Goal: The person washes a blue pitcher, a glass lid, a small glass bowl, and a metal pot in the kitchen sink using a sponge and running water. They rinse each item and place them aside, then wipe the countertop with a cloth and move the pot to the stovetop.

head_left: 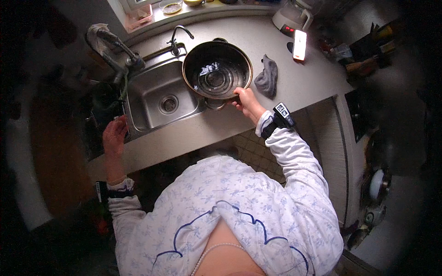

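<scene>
A wide dark pot (pixel 230 59) with a pale metal rim sits over the sink's right edge and the counter, its glossy inside facing up. One loop handle shows at its far side, another at its near side. My right hand (pixel 248 102) grips the near right part of the rim, thumb over the edge and fingers below. To the left of the steel sink (pixel 149 99), my left hand (pixel 115 135) is raised beside the basin's edge. Its fingers are dim and blurred, so whether they hold anything is unclear. A grey cloth (pixel 267 78) lies right of the pot.
A curved tap (pixel 179 34) rises behind the sink. Further left stands a wrapped pipe (pixel 108 41). A lit phone (pixel 299 46) stands upright near a kettle-like appliance (pixel 287 20) on the light counter (pixel 308 83). Dishes and a pink container (pixel 139 17) line the windowsill.
</scene>
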Demonstrator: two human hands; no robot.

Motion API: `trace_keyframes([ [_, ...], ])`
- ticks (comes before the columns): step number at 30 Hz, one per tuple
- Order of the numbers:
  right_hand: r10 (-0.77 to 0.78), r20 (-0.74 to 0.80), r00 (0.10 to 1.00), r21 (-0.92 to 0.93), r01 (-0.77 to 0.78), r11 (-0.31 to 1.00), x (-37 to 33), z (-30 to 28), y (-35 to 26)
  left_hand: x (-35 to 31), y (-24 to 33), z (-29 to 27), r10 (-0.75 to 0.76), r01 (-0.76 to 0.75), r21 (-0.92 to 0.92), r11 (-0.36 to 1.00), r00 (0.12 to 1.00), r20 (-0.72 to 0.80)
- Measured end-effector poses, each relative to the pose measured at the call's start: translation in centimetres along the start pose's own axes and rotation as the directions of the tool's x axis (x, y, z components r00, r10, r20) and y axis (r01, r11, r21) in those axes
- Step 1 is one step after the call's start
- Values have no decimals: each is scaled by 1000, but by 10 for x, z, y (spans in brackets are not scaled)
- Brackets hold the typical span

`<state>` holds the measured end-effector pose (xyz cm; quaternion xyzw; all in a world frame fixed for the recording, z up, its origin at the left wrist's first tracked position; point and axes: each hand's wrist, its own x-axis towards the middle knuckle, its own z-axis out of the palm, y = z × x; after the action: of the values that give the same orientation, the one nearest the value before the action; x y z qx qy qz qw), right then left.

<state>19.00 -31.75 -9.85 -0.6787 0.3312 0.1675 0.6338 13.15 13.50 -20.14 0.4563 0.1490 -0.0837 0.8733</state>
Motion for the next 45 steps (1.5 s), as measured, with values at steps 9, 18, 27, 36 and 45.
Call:
trace_keyframes([
  [9,-138,26,990,-118,140,983,-3,5,-12,0,-22,37,-26,42,-96,995,986,164],
  [18,-845,-91,527,-859,387,335,82,-30,-35,-8,-32,-49,-101,103,70,992,994,-30],
  [27,-773,262,577,-958,250,-139,91,227,132,47,24,-153,-199,165,224,961,970,139],
  [36,-786,478,391,-579,814,53,-18,207,131,31,76,-120,-255,169,363,916,945,205],
  [45,-751,35,659,-998,57,4,27,78,70,27,88,-84,-266,232,282,931,960,87],
])
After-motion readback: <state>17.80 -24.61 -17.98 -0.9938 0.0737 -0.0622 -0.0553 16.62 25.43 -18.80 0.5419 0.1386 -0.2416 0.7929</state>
